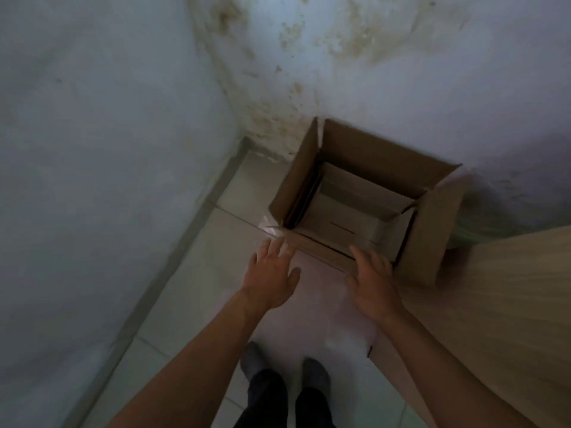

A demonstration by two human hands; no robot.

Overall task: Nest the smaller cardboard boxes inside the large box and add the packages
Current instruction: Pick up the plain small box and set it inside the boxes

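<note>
A large brown cardboard box point(432, 230) stands open on the tiled floor in a room corner, its flaps up. Inside it sits a smaller open cardboard box point(355, 196), and its inside looks bare. My left hand point(272, 273) hovers with fingers spread just before the large box's near left corner, holding nothing. My right hand point(370, 279) lies on the near flap point(321, 251) of the large box, which is folded down outward; its fingers are apart. No packages show in view.
Stained walls point(123, 118) meet in a corner behind the box. A light wooden surface point(509, 304) runs along the right, touching the box's right flap. A clear plastic piece point(272, 227) lies at the box's left corner. My feet point(284, 366) stand on pale tiles below.
</note>
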